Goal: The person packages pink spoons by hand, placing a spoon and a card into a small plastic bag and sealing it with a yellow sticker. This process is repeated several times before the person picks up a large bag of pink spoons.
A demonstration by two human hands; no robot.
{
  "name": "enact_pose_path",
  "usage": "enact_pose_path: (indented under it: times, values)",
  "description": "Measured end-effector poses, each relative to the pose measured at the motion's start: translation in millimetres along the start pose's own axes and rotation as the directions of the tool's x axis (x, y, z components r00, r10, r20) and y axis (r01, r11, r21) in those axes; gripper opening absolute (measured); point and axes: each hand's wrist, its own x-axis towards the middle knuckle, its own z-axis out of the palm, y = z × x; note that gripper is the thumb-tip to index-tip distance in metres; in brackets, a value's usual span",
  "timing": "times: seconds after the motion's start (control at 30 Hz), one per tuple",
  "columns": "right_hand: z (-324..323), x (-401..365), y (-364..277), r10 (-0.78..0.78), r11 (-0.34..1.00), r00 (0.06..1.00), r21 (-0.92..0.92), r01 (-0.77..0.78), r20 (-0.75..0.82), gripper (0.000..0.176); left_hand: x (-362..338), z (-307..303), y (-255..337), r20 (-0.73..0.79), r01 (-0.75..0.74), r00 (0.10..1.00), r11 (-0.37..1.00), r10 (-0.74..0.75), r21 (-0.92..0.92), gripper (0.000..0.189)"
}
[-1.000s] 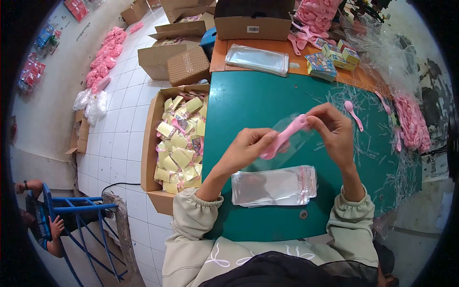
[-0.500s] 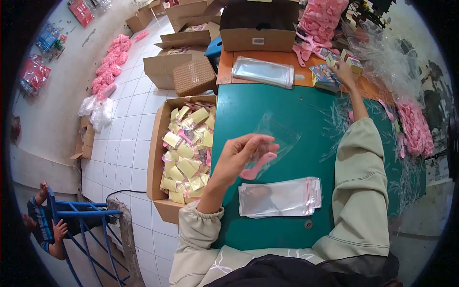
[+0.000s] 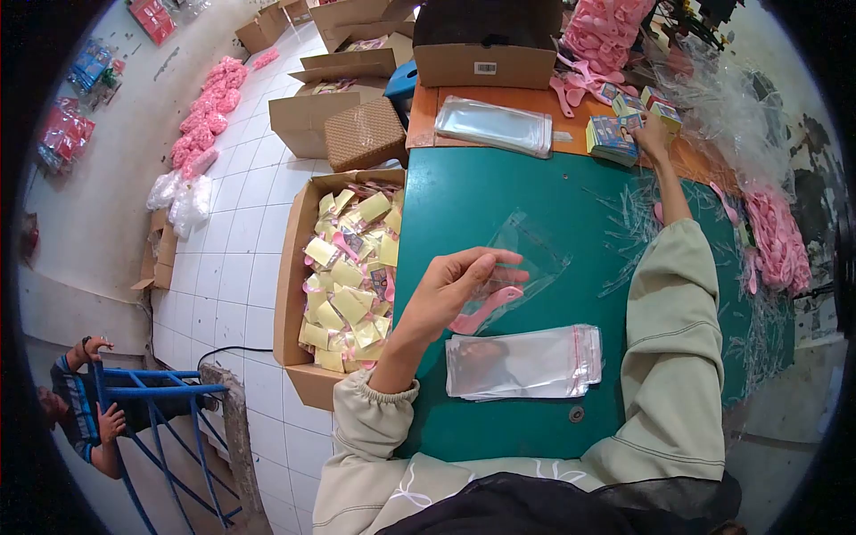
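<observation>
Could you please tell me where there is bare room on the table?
On the green table, bare room lies between the far bag stack and the left hand, and between the near bag stack and the shirt. The right side is crowded with plastic scraps and pink spoons.

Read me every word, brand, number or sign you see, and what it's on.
No words or numbers are legible.
White label on the top-centre cardboard box: barcode-like marks, too small to read.
Printed cards by the right hand: print too small.
Clear bag in the left hand: no lettering discernible.
Red packets on the wall: too blurred.
</observation>
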Motion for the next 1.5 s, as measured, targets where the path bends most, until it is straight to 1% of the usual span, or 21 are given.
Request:
enact_pose_path:
  times: [0.07, 0.1, 0.13, 0.17, 0.2, 0.23, 0.3, 0.37, 0.4, 0.47, 0.57, 0.6, 0.7, 0.8, 0.9, 1.0, 1.07, 1.17, 1.27, 1.4, 1.5]
  values:
    - [-12, 0, -9, -0.012, 0.999, 1.000, -0.041, 0.011, -0.026, 0.035, 0, 0, -1, -0.007, 0.013, 1.000, 1.000, -0.013, -0.024, 0.036]
    - [-22, -4, -10, -0.063, 0.998, 0.998, 0.024, 0.063, -0.003, 0.034, 0, -1, 1, 0.010, 0.024, 1.000, 1.000, -0.024, -0.008, 0.035]
    - [-47, -15, -31, -0.120, 0.989, 0.993, 0.087, 0.119, 0.017, 0.033, 1, -3, 4, 0.027, 0.032, 0.999, 0.999, -0.032, 0.005, 0.034]
    - [-69, -34, -55, -0.162, 0.945, 0.984, 0.300, 0.133, 0.075, 0.030, 0, -4, 5, 0.042, 0.042, 0.998, 0.999, -0.042, 0.014, 0.033]
    - [-97, -58, -87, -0.213, 0.859, 0.969, 0.496, 0.125, 0.126, 0.026, 2, -5, 7, 0.054, 0.043, 0.998, 0.999, -0.045, 0.028, 0.033]
    - [-140, -90, -137, -0.151, 0.748, 0.924, 0.652, -0.125, 0.350, 0.015, 5, -6, 8, 0.067, 0.046, 0.997, 0.998, -0.048, 0.040, 0.033]
    - [-178, -142, -188, -0.132, 0.526, 0.916, 0.810, -0.260, 0.380, 0.009, 10, -4, 7, 0.094, 0.053, 0.994, 0.997, -0.058, 0.057, 0.033]
    - [-191, -172, -209, -0.105, 0.431, 0.906, 0.840, -0.330, 0.411, 0.010, 13, 0, 8, 0.116, 0.050, 0.992, 0.996, -0.059, 0.079, 0.033]
    - [-192, -178, -212, -0.140, 0.530, 0.900, 0.800, -0.283, 0.412, 0.010, 12, 3, 8, 0.129, 0.025, 0.991, 0.998, -0.032, 0.056, 0.033]
    - [-193, -185, -215, -0.209, 0.697, 0.882, 0.697, -0.167, 0.421, 0.010, 12, 0, 1, 0.138, 0.031, 0.989, 0.995, -0.045, 0.099, 0.033]
    - [-196, -181, -214, -0.289, 0.743, 0.863, 0.666, -0.071, 0.415, 0.010, 12, -3, -2, 0.122, 0.002, 0.992, 0.982, -0.025, 0.188, 0.032]
    - [-197, -180, -215, -0.297, 0.751, 0.858, 0.658, -0.061, 0.419, 0.010, 11, -3, -2, 0.111, -0.010, 0.994, 0.975, -0.015, 0.220, 0.031]
    - [-204, -180, -216, -0.308, 0.774, 0.845, 0.632, -0.045, 0.437, 0.010, 12, 1, -4, 0.091, -0.010, 0.996, 0.988, -0.004, 0.153, 0.030]
    - [-207, -180, -217, -0.298, 0.790, 0.838, 0.610, -0.052, 0.457, 0.011, 12, 2, -2, 0.105, -0.040, 0.994, 0.950, 0.008, 0.309, 0.029]
    - [-207, -180, -216, -0.283, 0.806, 0.832, 0.589, -0.063, 0.477, 0.012, 13, 4, 0, 0.112, -0.054, 0.994, 0.921, 0.011, 0.386, 0.029]
    - [-209, -178, -214, -0.270, 0.823, 0.836, 0.565, -0.057, 0.477, 0.013, 12, 7, 3, 0.117, -0.024, 0.993, 0.959, -0.010, 0.283, 0.029]
    - [-210, -178, -214, -0.261, 0.836, 0.833, 0.546, -0.059, 0.488, 0.013, 13, 6, 2, 0.118, -0.035, 0.993, 0.955, 0.001, 0.293, 0.028]
    - [-209, -179, -213, -0.301, 0.789, 0.830, 0.612, -0.060, 0.470, 0.013, 13, 7, 0, 0.107, -0.041, 0.994, 0.953, 0.009, 0.299, 0.028]
    - [-214, -176, -212, -0.253, 0.824, 0.830, 0.560, -0.085, 0.498, 0.013, 13, 9, 4, 0.110, -0.039, 0.994, 0.958, 0.008, 0.285, 0.027]
    - [-213, -178, -213, -0.294, 0.802, 0.821, 0.593, -0.066, 0.489, 0.014, 13, 9, -1, 0.100, -0.027, 0.995, 0.969, 0.002, 0.247, 0.027]
    - [-206, -181, -216, -0.360, 0.769, 0.801, 0.638, -0.036, 0.478, 0.013, 14, 9, -2, 0.148, -0.065, 0.989, 0.930, 0.011, 0.363, 0.027]
